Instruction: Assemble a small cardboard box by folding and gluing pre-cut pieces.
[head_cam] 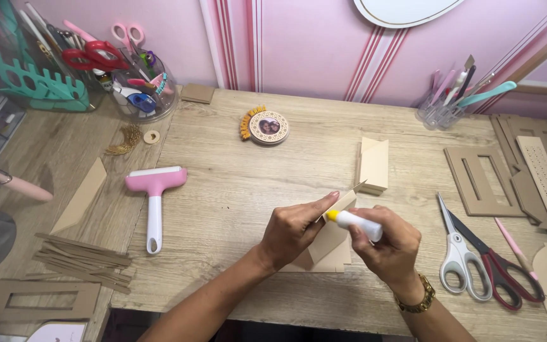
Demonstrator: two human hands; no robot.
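Cardboard piece (330,244), tan and folded, stands near the front middle of the wooden surface (235,190), pinched at its upper flap by the fingers (324,201) of the left hand (292,228). The right hand (390,244) is wrapped closed around a small white glue bottle (357,223), its yellow tip touching the flap's edge. Just behind lies a stack of folded cardboard (373,163). To the right lie two pairs of scissors (476,259), white-handled and red-handled, beside flat cardboard frames (479,183). A pink roller (155,196) lies to the left. At the back, a round framed picture with yellow trim (267,126), a clear cup of pens and blades (441,107), and a clear jar of scissors and tools (137,85).
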